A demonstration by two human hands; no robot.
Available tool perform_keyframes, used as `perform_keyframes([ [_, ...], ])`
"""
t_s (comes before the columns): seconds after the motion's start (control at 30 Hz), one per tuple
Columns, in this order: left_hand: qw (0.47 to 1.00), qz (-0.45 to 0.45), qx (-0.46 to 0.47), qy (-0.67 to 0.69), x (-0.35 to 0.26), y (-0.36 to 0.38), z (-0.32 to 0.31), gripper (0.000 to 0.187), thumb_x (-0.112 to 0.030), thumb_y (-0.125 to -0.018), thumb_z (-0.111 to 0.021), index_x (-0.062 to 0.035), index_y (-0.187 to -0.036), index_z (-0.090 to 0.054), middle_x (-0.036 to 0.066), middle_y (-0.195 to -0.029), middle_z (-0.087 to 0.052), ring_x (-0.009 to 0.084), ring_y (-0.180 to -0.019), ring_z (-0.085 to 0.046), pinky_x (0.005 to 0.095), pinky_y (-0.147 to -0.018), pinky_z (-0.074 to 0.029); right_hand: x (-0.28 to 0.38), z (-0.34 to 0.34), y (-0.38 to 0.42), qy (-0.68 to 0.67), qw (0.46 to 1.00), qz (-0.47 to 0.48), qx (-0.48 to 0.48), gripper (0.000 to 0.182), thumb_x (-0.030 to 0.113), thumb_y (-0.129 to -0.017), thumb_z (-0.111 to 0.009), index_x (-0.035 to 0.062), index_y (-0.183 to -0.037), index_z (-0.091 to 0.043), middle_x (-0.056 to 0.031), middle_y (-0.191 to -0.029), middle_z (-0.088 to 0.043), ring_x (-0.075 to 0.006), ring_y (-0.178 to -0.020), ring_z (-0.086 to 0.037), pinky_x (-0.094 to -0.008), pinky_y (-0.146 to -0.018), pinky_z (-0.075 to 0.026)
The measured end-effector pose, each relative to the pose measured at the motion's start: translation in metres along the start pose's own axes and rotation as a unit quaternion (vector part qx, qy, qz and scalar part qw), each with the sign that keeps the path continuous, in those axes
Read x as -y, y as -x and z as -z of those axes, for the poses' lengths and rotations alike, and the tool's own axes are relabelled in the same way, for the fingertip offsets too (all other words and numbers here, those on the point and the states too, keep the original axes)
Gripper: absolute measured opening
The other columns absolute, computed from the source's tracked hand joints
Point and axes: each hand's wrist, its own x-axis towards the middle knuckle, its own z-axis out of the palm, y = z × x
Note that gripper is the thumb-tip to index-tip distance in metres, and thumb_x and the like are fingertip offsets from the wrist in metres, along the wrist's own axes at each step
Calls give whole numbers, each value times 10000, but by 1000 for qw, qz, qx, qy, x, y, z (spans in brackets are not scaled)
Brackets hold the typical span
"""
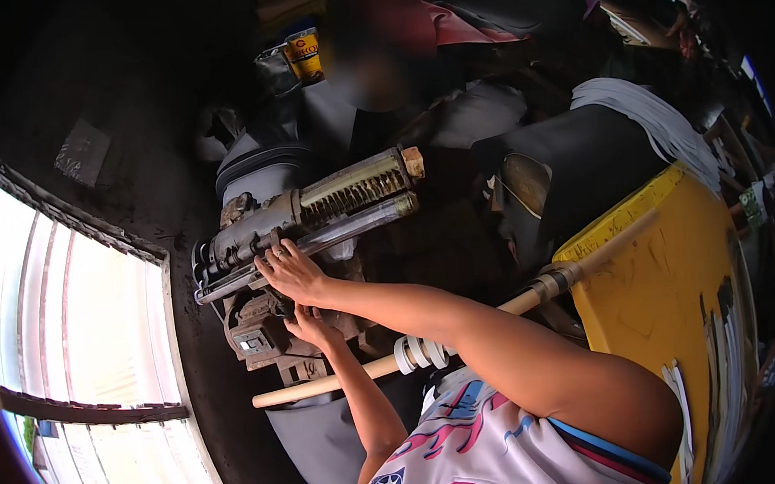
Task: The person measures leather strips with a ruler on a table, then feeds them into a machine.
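An old, grimy metal machine (260, 227) with a ridged, coil-like section (354, 195) stands in front of me. A smooth metal bar (352, 229) runs along its near side. My right hand (293, 275) lies over the bar's left part, its fingers spread and touching the metal. Just below it, my left hand (313, 326) is curled against a dark part of the machine; what its fingers hold is hidden. Beside the left hand sits a rusty block with a small switch plate (253, 343).
A wooden pole (316, 388) carrying white rings (421, 354) crosses below my arms. Yellow sheeting (651, 263), a dark grey roll (567, 149) and bundled white strips (635, 106) are at right. A yellow container (304, 53) stands at the back. A bright window (93, 301) is at left.
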Motion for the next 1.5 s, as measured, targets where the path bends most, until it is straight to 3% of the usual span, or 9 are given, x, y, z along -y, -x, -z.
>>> perform_keyframes([
  [0.13, 1000, 10, 2, 4, 5, -2, 10, 753, -123, -974, -570, 3, -1559, -114, 214, -1309, -549, 298, -1146, -595, 452, -1005, -459, -19, 53, 71, -193, 975, 75, -75, 515, 118, -835, -696, -6, -1322, -582, -132, -1203, -655, -266, -1149, -627, -433, -1055, -443],
  [0.23, 999, 8, -22, -41, 13, -4, 23, 650, -125, -971, -601, -77, -1520, -257, 143, -1308, -554, 252, -1168, -579, 458, -1018, -437, -44, 102, 179, -268, 951, 90, -128, 376, 86, -851, -692, 15, -1214, -624, -99, -1027, -692, -243, -873, -709, -362, -771, -582],
  [0.4, 994, -58, 26, -85, 41, 15, 46, 634, -157, -988, -594, -87, -1519, -255, 94, -1237, -555, 209, -1087, -578, 417, -956, -422, -61, 180, 397, -169, 948, -263, -62, 292, 70, -873, -675, 37, -1160, -636, -108, -869, -704, -280, -738, -710, -379, -644, -585],
  [0.47, 993, -64, 34, -98, 51, 30, 39, 688, -109, -957, -615, -86, -1533, -240, 105, -1190, -568, 231, -1048, -581, 401, -873, -492, -57, 214, 477, -93, 917, -378, -84, 297, 74, -871, -676, 37, -1162, -631, -121, -855, -692, -299, -720, -698, -389, -638, -573],
  [0.63, 968, -66, 187, -151, 91, 89, -18, 719, -150, -923, -669, -77, -1529, -289, 153, -1262, -577, 264, -1063, -591, 392, -879, -495, -8, 299, 599, 107, 742, -593, -294, 269, 51, -898, -669, 1, -1160, -640, -139, -855, -696, -265, -668, -683, -352, -628, -554],
  [0.77, 931, -61, 349, -87, 52, 239, -93, 703, -190, -947, -653, -65, -1533, -285, 154, -1341, -539, 241, -1113, -573, 380, -955, -442, 66, 328, 686, 160, 623, -659, -389, 261, 51, -913, -662, -7, -1166, -640, -151, -874, -711, -238, -692, -698, -335, -643, -559],
  [1.0, 804, -50, 592, 3, 58, 492, -62, 626, -101, -978, -631, -56, -1517, -316, 128, -1202, -581, 206, -1019, -591, 337, -883, -472, 241, 341, 801, 220, 552, -731, -334, 202, 92, -884, -666, 69, -1085, -661, -129, -850, -718, -299, -700, -706, -401, -641, -586],
  [1.23, 594, 19, 799, -87, 87, 673, 59, 618, -102, -991, -627, -103, -1524, -313, 115, -1165, -560, 177, -941, -561, 320, -809, -475, 389, 371, 849, 275, 337, -810, -393, 228, 98, -875, -663, 50, -1098, -673, -133, -893, -721, -285, -702, -713, -382, -658, -590],
  [1.5, 427, 20, 902, -54, 102, 822, 95, 602, -72, -952, -638, -118, -1483, -357, 77, -1122, -590, 185, -990, -585, 408, -881, -474, 473, 358, 872, 252, 136, -869, -404, 213, 123, -878, -651, 50, -1076, -678, -135, -918, -730, -302, -807, -730, -400, -738, -600],
])
